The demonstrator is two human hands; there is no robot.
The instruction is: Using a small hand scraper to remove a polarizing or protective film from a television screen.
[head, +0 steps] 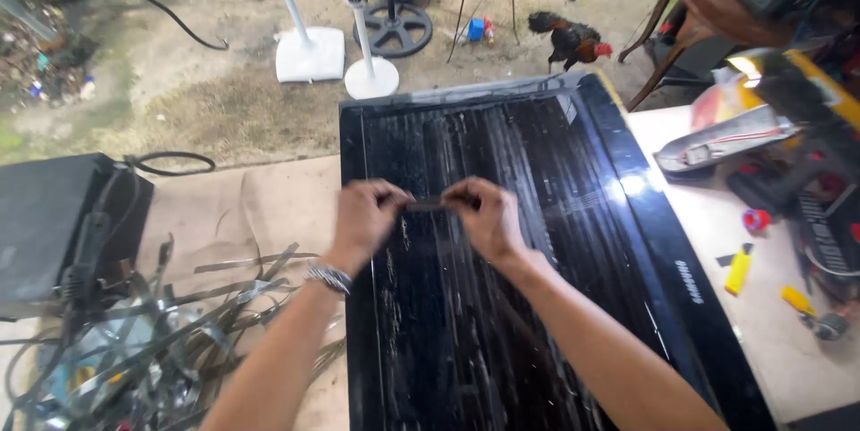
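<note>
A large black flat screen panel (537, 171) lies face up on the workbench, its surface streaked and scratched. Both my hands hover over its middle. My left hand (367, 214) and my right hand (485, 216) each pinch one end of a short dark strip (428, 205), holding it stretched between them just above the panel. A metal watch is on my left wrist.
A heap of loose dark strips and cables (152, 332) lies at the left beside a black box (54, 225). Tools, a yellow lighter (738, 270) and a lamp (761, 73) crowd the right side. Fan stands (371, 77) and a rooster (573, 41) are on the ground beyond.
</note>
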